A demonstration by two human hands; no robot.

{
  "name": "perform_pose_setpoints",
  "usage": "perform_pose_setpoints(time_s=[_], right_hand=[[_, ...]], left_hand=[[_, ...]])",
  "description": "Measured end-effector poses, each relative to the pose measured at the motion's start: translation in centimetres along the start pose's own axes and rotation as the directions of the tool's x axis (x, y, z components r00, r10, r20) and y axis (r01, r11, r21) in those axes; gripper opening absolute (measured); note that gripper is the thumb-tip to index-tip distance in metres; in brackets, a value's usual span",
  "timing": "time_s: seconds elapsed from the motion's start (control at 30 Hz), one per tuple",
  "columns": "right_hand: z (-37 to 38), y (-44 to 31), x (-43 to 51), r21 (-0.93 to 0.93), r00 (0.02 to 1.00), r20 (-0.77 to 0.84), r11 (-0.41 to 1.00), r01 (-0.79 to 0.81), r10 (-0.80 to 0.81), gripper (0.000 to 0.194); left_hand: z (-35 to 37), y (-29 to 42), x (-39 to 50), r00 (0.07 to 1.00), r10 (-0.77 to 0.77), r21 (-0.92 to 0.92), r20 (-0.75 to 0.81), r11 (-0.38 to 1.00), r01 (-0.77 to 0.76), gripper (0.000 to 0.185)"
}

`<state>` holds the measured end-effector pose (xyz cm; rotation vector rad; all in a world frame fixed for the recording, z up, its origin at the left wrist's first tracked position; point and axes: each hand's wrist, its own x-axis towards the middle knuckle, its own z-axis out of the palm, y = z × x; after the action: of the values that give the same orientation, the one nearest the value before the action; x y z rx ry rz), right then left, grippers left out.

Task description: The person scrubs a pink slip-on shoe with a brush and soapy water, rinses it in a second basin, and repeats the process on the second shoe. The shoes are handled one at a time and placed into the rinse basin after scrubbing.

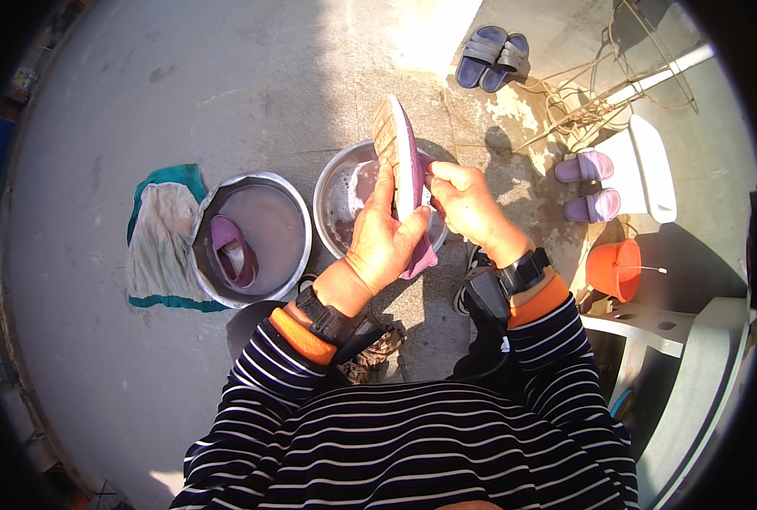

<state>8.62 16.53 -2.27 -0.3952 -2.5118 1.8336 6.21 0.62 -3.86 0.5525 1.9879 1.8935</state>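
My left hand (378, 239) grips a purple fabric shoe (411, 146) on its side, with its pale patterned sole facing left and its toe pointing away from me. Against the shoe's upper, the curled fingers of my right hand (471, 201) pinch purple fabric; what lies inside that grip is partly hidden. Both hands are over a metal basin (329, 220) of sudsy water. A second purple shoe (233, 252) sits in cloudy water in another metal basin (299, 213) to the left.
A pale cloth with teal edges (165, 245) lies left of the basins. Blue slippers (490, 57) rest at the far right. Purple slippers (589, 185) lean on a white stool (652, 169), near an orange bucket (611, 271). Tangled cord (563, 102) lies by the wall.
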Motion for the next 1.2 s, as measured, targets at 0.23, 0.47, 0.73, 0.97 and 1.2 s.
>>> perform_pose_setpoints(time_s=[0.23, 0.47, 0.73, 0.97, 1.2], right_hand=[[3.2, 2.9, 1.1, 0.559, 0.997, -0.016, 0.827, -0.050, 0.071, 0.008], [0.9, 0.6, 0.7, 0.029, 1.000, 0.000, 0.999, 0.016, -0.016, 0.012], [2.4, 1.2, 1.3, -0.101, 0.993, 0.050, 0.989, 0.109, -0.104, 0.008], [-2.2, -1.3, -1.4, 0.361, 0.908, 0.419, 0.921, -0.149, -0.018, 0.035], [-4.5, -1.8, -0.4, 0.584, 0.970, 0.210, 0.779, -0.228, 0.126, 0.038]], left_hand=[[1.0, -0.5, -0.9, 0.985, -0.082, -0.392, 0.149, 0.910, 0.135, 0.068], [-0.5, 0.2, 0.0, 1.000, 0.009, -0.333, 0.006, 0.943, -0.006, 0.072], [0.1, 0.4, -0.9, 0.981, -0.156, -0.405, 0.112, 0.895, 0.188, 0.062], [-7.1, 1.5, 2.2, 0.956, -0.293, -0.723, 0.015, 0.658, 0.213, 0.042], [-8.8, 1.6, 2.0, 0.934, -0.338, -0.897, 0.117, 0.368, 0.246, 0.066]])
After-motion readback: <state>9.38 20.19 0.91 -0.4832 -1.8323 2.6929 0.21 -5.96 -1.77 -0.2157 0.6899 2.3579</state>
